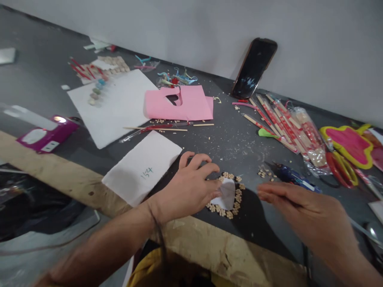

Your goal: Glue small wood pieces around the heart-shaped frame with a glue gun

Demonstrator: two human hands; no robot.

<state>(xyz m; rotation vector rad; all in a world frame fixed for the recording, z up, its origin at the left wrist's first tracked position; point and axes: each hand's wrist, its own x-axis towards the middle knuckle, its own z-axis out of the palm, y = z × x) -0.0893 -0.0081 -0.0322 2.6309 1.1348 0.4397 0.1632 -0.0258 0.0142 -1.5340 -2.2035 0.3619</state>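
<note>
A small white paper piece [228, 194] lies on the dark table, ringed by light wooden flower-like bits [237, 198]. My left hand [193, 187] reaches over its left edge, fingers spread and bent, the thumb and one finger at the paper. Off to the right, my right hand [302, 217] hovers with its fingertips pinched together. Whatever they may hold is too small or hidden to make out. Just beyond that hand are a loose pile of wooden bits [265, 172] and a dark blue tool [296, 177], perhaps a cutter.
Wrapped chopsticks [281, 119] and red-yellow scissors [342, 167] lie to the right. A phone [254, 67] leans on the wall. Folded pink paper [191, 105], a white sheet [119, 103] and a card marked 154 [143, 167] are left of centre. A purple lamp [49, 133] stands far left.
</note>
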